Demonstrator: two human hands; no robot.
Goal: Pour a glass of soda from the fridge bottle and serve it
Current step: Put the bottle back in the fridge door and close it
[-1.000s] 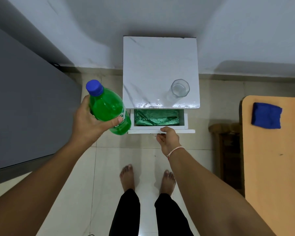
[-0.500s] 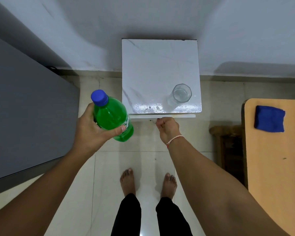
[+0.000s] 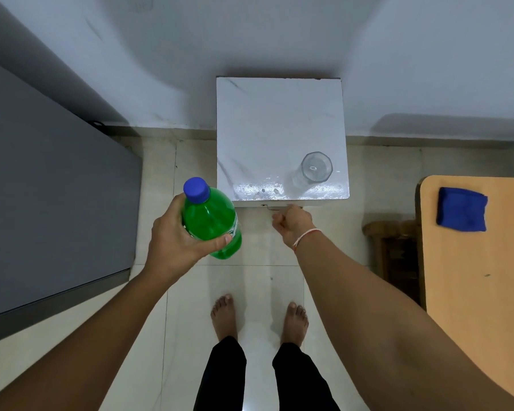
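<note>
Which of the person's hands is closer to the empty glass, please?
The right hand, just below the cabinet's front edge, almost under the glass. The left hand holds the bottle farther left.

The left hand [image 3: 175,241] holds a green bottle [image 3: 212,222] with a blue cap. The right hand [image 3: 293,222] is curled near the white cabinet [image 3: 279,129], where a glass [image 3: 313,170] stands.

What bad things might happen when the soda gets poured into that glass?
1. The glass stands near the front right corner of the white cabinet, so a bump might tip it off.
2. The green bottle has its blue cap on and is held by the left hand alone; opening it may fizz over.
</note>
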